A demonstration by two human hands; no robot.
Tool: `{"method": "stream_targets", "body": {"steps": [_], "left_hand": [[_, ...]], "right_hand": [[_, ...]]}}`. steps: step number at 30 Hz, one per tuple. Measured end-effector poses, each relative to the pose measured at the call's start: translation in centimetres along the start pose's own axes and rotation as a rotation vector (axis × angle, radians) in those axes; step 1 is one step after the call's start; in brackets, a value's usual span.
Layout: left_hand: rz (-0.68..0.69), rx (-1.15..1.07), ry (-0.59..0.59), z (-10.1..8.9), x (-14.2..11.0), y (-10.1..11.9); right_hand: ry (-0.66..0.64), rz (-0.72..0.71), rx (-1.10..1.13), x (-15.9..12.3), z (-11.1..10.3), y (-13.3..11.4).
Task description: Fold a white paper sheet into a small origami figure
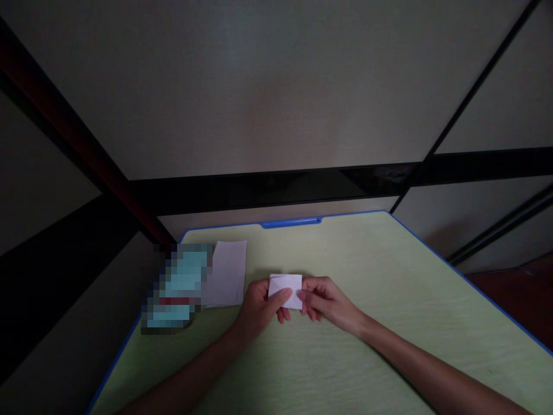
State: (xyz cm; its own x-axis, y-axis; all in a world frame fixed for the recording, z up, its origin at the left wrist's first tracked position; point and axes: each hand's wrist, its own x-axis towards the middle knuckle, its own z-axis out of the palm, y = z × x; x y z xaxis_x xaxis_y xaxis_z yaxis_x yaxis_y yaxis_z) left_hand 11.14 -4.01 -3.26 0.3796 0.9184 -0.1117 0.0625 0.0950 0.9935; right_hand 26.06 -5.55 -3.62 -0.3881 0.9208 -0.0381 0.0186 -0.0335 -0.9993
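Observation:
A small folded piece of white paper [286, 283] is held up between my two hands over the middle of the table. My left hand [258, 305] grips its left side, with the thumb lying across the front face and the fingers behind. At the right edge, my right hand [326, 300] pinches the paper between thumb and fingers. A slightly offset layer shows along the paper's top left edge. Some of the fingertips stick out below it.
White paper sheets [227, 274] lie to the left of my hands. Beside them is a blurred-out light blue item [185, 276]. The pale wood-grain table [367, 248] has a blue rim and a blue groove [291, 222] at its far edge, close to grey panels [276, 104].

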Motion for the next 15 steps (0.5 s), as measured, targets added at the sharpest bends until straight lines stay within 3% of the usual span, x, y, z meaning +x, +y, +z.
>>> {"method": "stream_targets", "body": {"steps": [15], "left_hand": [[-0.019,0.027,-0.061,-0.14,0.25,-0.41]], "right_hand": [[0.042,-0.017,-0.084,-0.2,0.13,0.39]]}}
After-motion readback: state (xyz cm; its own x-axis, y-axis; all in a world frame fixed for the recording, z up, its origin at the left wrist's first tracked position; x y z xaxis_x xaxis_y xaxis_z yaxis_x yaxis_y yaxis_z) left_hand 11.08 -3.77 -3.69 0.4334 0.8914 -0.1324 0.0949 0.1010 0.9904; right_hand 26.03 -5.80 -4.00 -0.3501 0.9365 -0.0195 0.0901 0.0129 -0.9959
